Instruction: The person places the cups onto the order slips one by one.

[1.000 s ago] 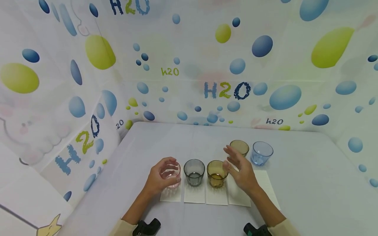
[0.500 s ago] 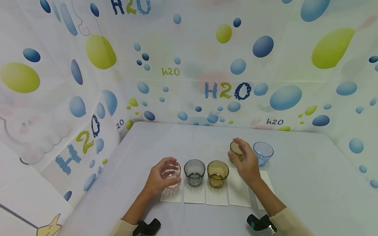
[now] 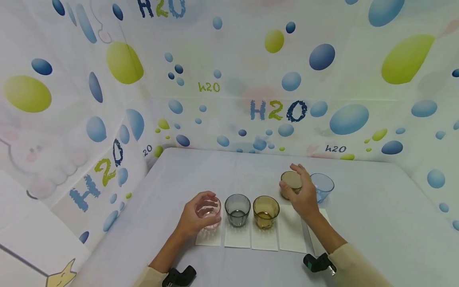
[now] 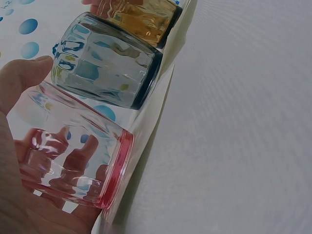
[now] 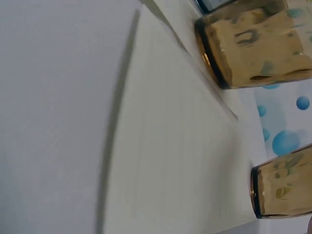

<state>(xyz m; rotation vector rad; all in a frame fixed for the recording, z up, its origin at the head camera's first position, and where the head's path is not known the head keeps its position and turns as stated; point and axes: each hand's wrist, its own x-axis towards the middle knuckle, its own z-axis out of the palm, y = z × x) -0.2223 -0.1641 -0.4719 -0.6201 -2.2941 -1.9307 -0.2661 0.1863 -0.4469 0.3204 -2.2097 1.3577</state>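
Note:
In the head view my left hand [image 3: 195,215] curls round a clear pink glass [image 4: 90,158] on a white paper strip; its fingers show through the glass in the left wrist view. To its right stand a grey glass [image 3: 237,211] and an amber glass [image 3: 265,213], each on its own strip. My right hand [image 3: 305,199] reaches farther back, thumb and fingers round a light brown glass [image 3: 292,180]. Only that glass and a sliver of finger show at the right edge of the right wrist view. Whether the brown glass touches the table I cannot tell.
Partly behind my right hand, a blue glass [image 3: 322,187] stands at the back right. A paper strip [image 3: 292,235] lies right of the amber glass, and another [image 3: 315,239] is partly covered by my right forearm. A patterned sheet [image 3: 229,79] hangs behind the white table.
My right hand has moved back from beside the amber glass to the light brown glass and taken hold of it. My left hand has stayed on the pink glass.

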